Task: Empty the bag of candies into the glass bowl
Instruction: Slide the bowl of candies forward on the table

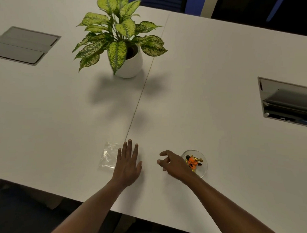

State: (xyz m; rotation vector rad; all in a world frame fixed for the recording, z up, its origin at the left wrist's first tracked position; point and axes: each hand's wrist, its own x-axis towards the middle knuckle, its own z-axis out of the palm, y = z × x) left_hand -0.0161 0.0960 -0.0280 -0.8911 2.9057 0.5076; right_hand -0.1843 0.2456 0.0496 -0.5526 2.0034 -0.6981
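**Lying flat, the bag looks spent; the bowl sits close to the near edge**

Stretching across nearly the whole view, the white worktop (pixel 202 104) is carrying everything, with a potted plant (pixel 120 38) standing far off, well apart from the task's things. Nothing there is looking at risk.

Resting palm-down at near centre, the left hand (pixel 128 165) is lying flat with its fingers (pixel 130 147) spread and straight, gripping nothing; its outer edge is overlapping the clear plastic bag (pixel 108 156), which is lying crumpled and apparently empty on the worktop just to the hand's left.

Hovering to the right, the right hand (pixel 175 165) is half curled, fingers loosely apart and holding nothing, its wrist partly covering the glass bowl (pixel 204 167). A backward sweep of that wrist could, I judge, be nudging the light bowl toward the near edge.

Sitting inside the bowl, the candies (pixel 193 162), orange, black and gold-wrapped, are heaped together; none is showing loose on the worktop, so the emptying seems done.
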